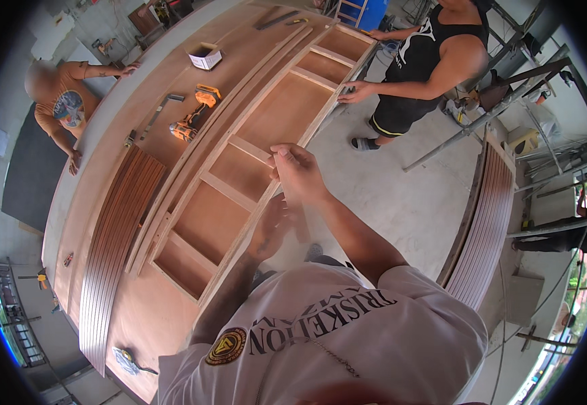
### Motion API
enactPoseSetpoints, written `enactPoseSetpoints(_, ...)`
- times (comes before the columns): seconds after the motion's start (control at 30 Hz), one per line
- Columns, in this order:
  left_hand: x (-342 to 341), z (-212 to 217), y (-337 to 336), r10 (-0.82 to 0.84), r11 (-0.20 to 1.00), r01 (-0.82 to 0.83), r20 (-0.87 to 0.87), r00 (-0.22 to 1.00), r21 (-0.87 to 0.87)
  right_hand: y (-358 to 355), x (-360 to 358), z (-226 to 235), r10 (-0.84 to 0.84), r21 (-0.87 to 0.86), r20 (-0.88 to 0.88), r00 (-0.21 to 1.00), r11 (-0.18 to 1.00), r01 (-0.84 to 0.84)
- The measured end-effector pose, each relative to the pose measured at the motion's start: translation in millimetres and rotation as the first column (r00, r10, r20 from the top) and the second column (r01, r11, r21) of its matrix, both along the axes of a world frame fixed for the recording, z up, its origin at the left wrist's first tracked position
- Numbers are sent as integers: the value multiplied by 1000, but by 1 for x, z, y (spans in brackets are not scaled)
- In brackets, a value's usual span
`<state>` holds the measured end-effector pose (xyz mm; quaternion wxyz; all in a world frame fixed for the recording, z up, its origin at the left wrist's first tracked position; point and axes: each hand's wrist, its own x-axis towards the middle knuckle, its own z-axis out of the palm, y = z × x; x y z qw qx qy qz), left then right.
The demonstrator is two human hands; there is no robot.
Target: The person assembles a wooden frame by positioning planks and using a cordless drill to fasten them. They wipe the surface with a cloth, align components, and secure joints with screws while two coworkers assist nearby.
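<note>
A short wooden strip (298, 219) is held in the right hand (301, 175), whose fingers are closed about its upper part, while its lower end is left hanging beside the near edge of a long wooden frame (228, 192). The left hand (272, 223) is blurred and is seen just beside the strip, with its fingers partly spread; whether the strip is touched by it cannot be told. The frame is laid along the near side of a large plywood-topped table (151, 297) and is divided by crosspieces into shallow compartments. At the frame's far end, its side is touched by a hand of a co-worker in a black sleeveless top (422, 64). Across the table, the far edge is touched by the hands of a co-worker in an orange T-shirt (70, 101). Long narrow wooden strips (239, 88) are laid beside the frame, and next to them an orange-and-black power drill (195, 115), a dark-handled hand tool (162, 116) and an open white box (204, 57) are placed. A brown slatted panel (119, 236) is laid nearer the table's left end, where a plastic-wrapped item (126, 361) is also set. On the right, another slatted panel (479, 223) is seen beyond the pale floor (388, 202).
</note>
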<state>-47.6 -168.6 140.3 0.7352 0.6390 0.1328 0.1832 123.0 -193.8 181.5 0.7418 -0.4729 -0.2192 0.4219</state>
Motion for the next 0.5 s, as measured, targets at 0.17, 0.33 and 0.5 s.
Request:
enactPoseSetpoints(0.17,93,9,-5,63,987,-96,-233,970,-131,-6,71,-11,-287,-33,221,932,953,302)
enactPoseSetpoints(0.33,149,-6,27,50,996,-16,-379,924,91,-9,150,-47,-342,59,817,464,850,523)
enactPoseSetpoints(0.5,225,-35,66,126,932,0,-325,937,361,-9,232,-67,-129,-69,937,325,844,532)
